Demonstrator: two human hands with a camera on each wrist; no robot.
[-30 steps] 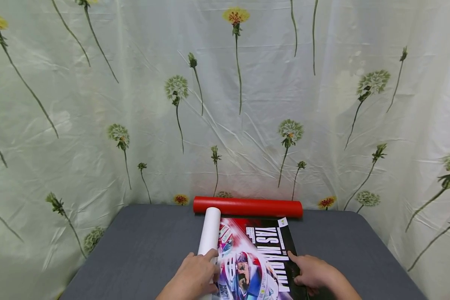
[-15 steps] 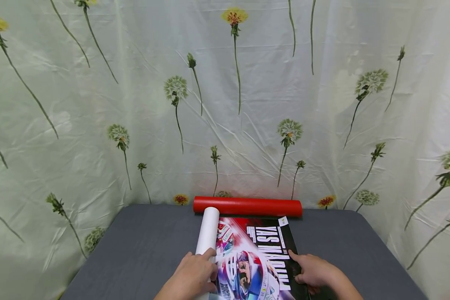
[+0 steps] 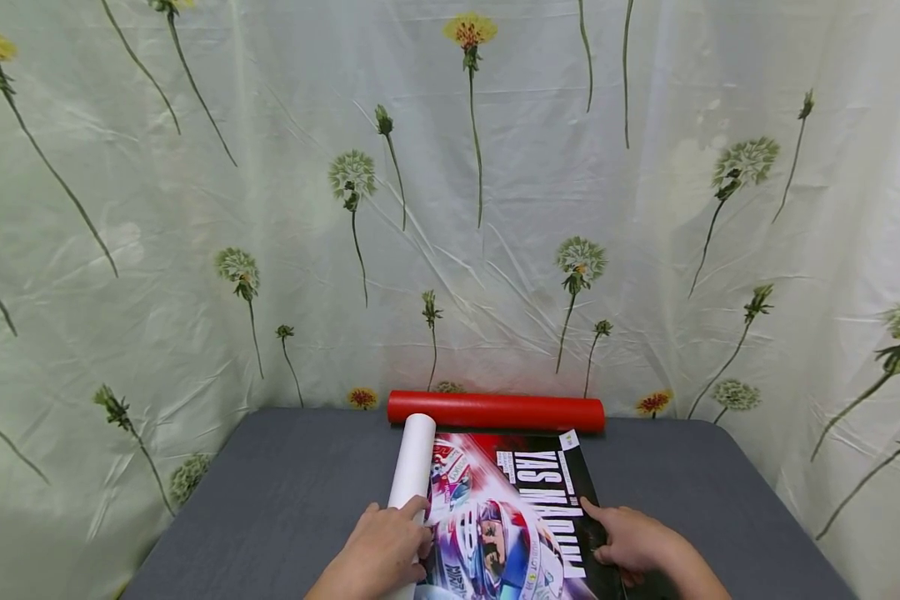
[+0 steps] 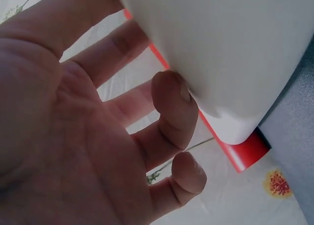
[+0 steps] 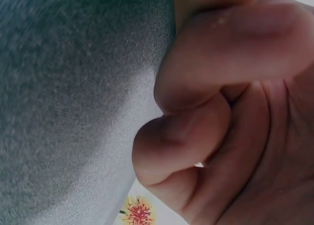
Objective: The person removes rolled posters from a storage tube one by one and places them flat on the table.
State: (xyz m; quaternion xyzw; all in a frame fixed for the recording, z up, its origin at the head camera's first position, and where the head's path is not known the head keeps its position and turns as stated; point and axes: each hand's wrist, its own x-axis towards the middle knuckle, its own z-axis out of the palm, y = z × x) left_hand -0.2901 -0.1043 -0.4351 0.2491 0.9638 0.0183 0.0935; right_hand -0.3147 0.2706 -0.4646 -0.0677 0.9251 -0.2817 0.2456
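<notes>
A glossy poster (image 3: 487,533) with a helmeted figure and white lettering on a black band lies partly rolled out on the grey table. Its left side is still a white roll (image 3: 414,462), back side outward. My left hand (image 3: 386,546) lies over that roll, with bent fingers against it; in the left wrist view a fingertip touches the white paper. At the poster's right edge, my right hand (image 3: 633,537) pinches the black border, with other fingers curled below. The right wrist view shows those curled fingers (image 5: 181,141) beside the grey cloth; the poster is out of sight there.
Behind the poster, a red tube (image 3: 495,412) lies crosswise near the table's back edge, close to the roll's far end. The grey table (image 3: 292,475) stretches to both sides. A pale curtain (image 3: 450,208) printed with dandelions hangs behind it.
The white roll and my left hand have shifted slightly left, while my right hand and the poster's edge have moved slightly right. A little more of the printed side shows.
</notes>
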